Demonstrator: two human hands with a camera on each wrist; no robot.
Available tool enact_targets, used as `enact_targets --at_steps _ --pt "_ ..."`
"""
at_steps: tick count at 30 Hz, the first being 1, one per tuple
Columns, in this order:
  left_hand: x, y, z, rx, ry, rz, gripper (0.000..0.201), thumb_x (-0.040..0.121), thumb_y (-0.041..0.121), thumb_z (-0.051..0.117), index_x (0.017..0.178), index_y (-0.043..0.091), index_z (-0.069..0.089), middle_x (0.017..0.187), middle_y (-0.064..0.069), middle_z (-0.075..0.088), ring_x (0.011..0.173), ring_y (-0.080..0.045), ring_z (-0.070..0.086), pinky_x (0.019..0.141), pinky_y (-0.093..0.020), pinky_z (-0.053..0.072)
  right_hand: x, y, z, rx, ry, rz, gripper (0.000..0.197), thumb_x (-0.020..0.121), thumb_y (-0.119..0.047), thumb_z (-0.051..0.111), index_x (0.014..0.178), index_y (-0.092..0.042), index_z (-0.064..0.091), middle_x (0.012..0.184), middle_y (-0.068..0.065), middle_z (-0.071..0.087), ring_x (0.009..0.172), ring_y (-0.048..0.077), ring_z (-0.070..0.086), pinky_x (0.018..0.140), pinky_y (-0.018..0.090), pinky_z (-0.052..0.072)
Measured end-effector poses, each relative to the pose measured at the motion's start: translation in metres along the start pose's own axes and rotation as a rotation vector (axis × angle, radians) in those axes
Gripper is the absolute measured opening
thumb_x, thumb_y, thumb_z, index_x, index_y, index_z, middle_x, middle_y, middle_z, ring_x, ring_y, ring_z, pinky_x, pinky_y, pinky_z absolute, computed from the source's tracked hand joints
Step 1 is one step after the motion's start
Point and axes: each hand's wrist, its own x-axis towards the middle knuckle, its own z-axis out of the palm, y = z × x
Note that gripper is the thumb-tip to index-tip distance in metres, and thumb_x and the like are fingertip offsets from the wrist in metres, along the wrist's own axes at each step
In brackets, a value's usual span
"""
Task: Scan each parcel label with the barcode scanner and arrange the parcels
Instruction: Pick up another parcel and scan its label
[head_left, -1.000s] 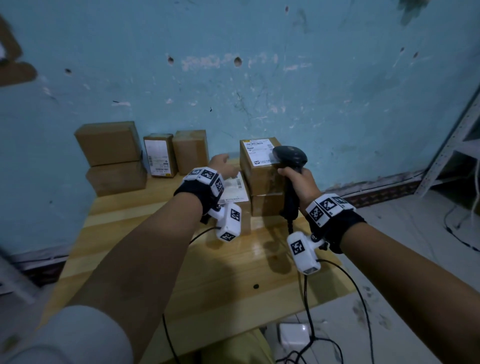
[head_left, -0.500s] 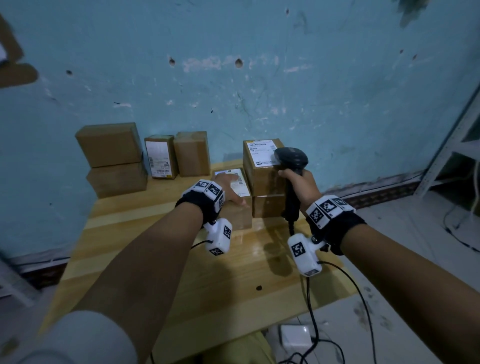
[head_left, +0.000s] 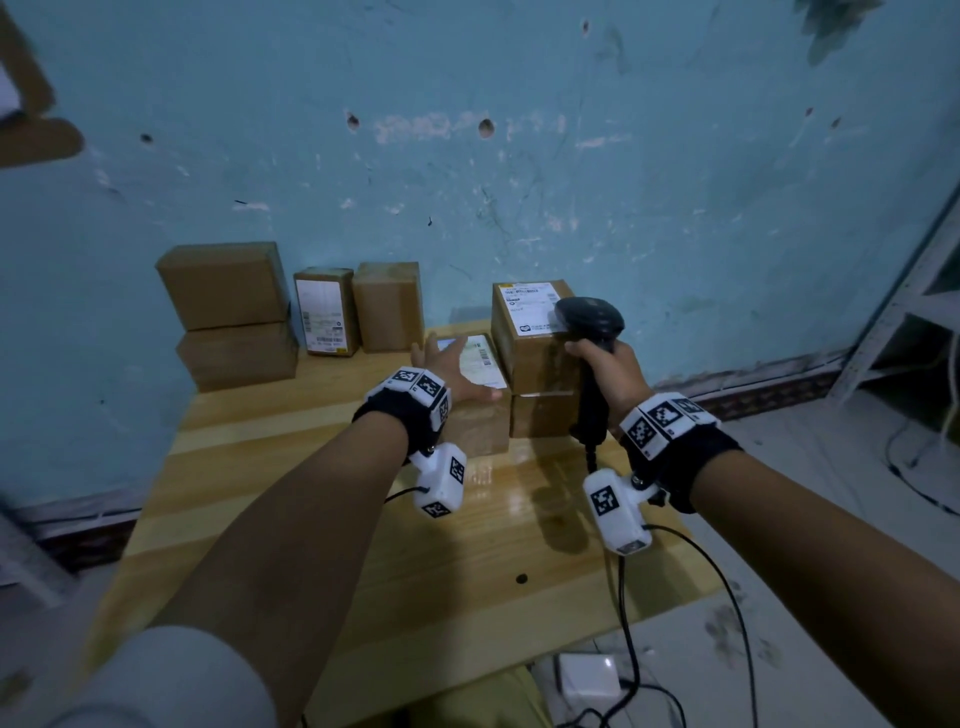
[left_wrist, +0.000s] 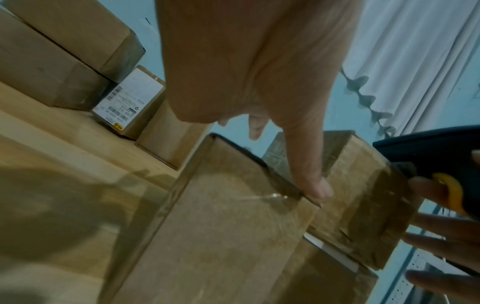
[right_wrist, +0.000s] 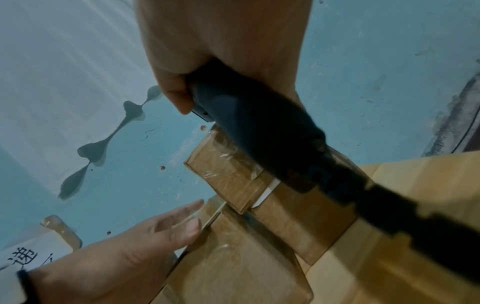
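A low brown parcel (head_left: 480, 415) lies flat on the wooden table (head_left: 311, 545), its white label facing up. My left hand (head_left: 447, 361) rests on top of it with straight, spread fingers. In the left wrist view the thumb (left_wrist: 310, 176) lies along the parcel's (left_wrist: 221, 226) right edge. Touching its right side is a stack of two parcels (head_left: 530, 364), and the upper one carries a label on top. My right hand (head_left: 608, 366) grips the handle of the black barcode scanner (head_left: 589, 319), whose head sits level with the stack's top. The scanner (right_wrist: 259, 127) fills the right wrist view.
Against the blue wall at the back left stand two stacked boxes (head_left: 223, 291), an upright labelled parcel (head_left: 324, 312) and a plain box (head_left: 389, 306). The scanner cable runs down to a white adapter (head_left: 589, 675) on the floor. A metal shelf (head_left: 924, 312) stands at the right.
The low parcel has settled flat beside the stack. My left hand moved from its far edge onto its top and spread its fingers. The right hand with the scanner has barely moved.
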Motion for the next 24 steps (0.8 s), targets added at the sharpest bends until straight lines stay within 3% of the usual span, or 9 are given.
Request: enact_targets --at_steps 3,5,7,10,14,16,19,22,24 --pt "-0.010 -0.016 -0.014 -0.083 0.070 -0.053 0.103 0.076 0.054 0.066 0.150 0.028 -0.001 0.156 -0.012 -0.020 0.142 -0.039 -0.021 0.115 -0.053 -0.004 0.056 0.043 -0.012 -0.028 0.039 -0.032 0.077 0.044 -0.053 0.075 0.115 -0.026 0.060 0.134 0.017 0.048 0.124 0.034 0.050 0.106 0.053 0.040" --pt "-0.018 -0.030 -0.028 -0.159 0.118 -0.109 0.100 0.078 0.054 0.063 0.150 0.028 -0.002 0.156 -0.009 -0.022 0.142 -0.038 -0.021 0.115 -0.054 -0.003 0.035 0.025 -0.004 -0.064 0.083 -0.085 0.079 0.045 -0.052 0.070 0.119 -0.026 0.057 0.146 0.016 0.033 0.135 0.032 0.037 0.111 0.051 0.033" --pt "-0.027 -0.048 -0.040 -0.183 0.162 -0.158 0.095 0.081 0.057 0.057 0.150 0.027 -0.002 0.156 -0.007 -0.022 0.143 -0.035 -0.021 0.116 -0.053 -0.002 -0.018 -0.019 0.013 -0.155 0.140 -0.161 0.087 0.052 -0.047 0.062 0.132 -0.016 0.047 0.153 0.015 0.018 0.144 0.027 0.018 0.118 0.043 0.019" --pt "-0.035 -0.076 -0.054 -0.201 0.199 -0.210 0.089 0.085 0.059 0.050 0.150 0.026 0.000 0.157 -0.006 -0.018 0.144 -0.033 -0.019 0.116 -0.053 0.000 -0.043 -0.043 0.031 -0.197 0.124 -0.254 0.093 0.058 -0.042 0.056 0.143 -0.012 0.035 0.158 0.011 0.006 0.148 0.018 -0.003 0.119 0.029 0.006" --pt "-0.047 -0.106 -0.060 -0.263 0.223 -0.258 0.089 0.084 0.061 0.049 0.151 0.027 0.001 0.158 -0.008 -0.016 0.144 -0.034 -0.019 0.117 -0.055 -0.004 -0.055 -0.053 0.064 -0.249 0.041 -0.319 0.087 0.065 -0.045 0.061 0.143 -0.015 0.036 0.159 0.006 0.007 0.148 0.018 0.001 0.115 0.025 0.009" --pt "-0.056 -0.117 -0.061 -0.309 0.236 -0.305 0.087 0.086 0.057 0.049 0.151 0.026 -0.001 0.157 -0.007 -0.020 0.143 -0.034 -0.020 0.116 -0.052 -0.004 -0.059 -0.054 0.084 -0.230 -0.020 -0.345 0.089 0.059 -0.048 0.059 0.139 -0.013 0.042 0.158 0.007 0.011 0.147 0.019 0.002 0.116 0.031 0.011" --pt "-0.067 -0.134 -0.064 -0.332 0.225 -0.364 0.087 0.087 0.058 0.047 0.150 0.025 -0.003 0.156 -0.006 -0.021 0.143 -0.035 -0.019 0.116 -0.051 -0.002 -0.063 -0.050 0.113 -0.220 -0.078 -0.337 0.097 0.046 -0.057 0.056 0.131 -0.011 0.050 0.149 0.015 0.026 0.140 0.027 0.021 0.116 0.042 0.020" --pt "-0.073 -0.153 -0.067 -0.359 0.226 -0.392 0.085 0.087 0.059 0.045 0.150 0.027 -0.003 0.157 -0.004 -0.019 0.145 -0.032 -0.015 0.116 -0.050 0.000 -0.066 -0.046 0.140 -0.185 -0.134 -0.273 0.081 0.047 -0.055 0.061 0.117 -0.014 0.053 0.143 0.016 0.035 0.134 0.033 0.035 0.112 0.052 0.028" --pt "-0.076 -0.160 -0.068 -0.365 0.235 -0.395 0.084 0.088 0.058 0.044 0.150 0.026 -0.002 0.158 -0.004 -0.016 0.146 -0.031 -0.011 0.117 -0.048 0.002 -0.063 -0.038 0.156 -0.147 -0.189 -0.249 0.067 0.044 -0.058 0.061 0.101 -0.025 0.053 0.128 0.006 0.042 0.129 0.026 0.040 0.111 0.054 0.029"
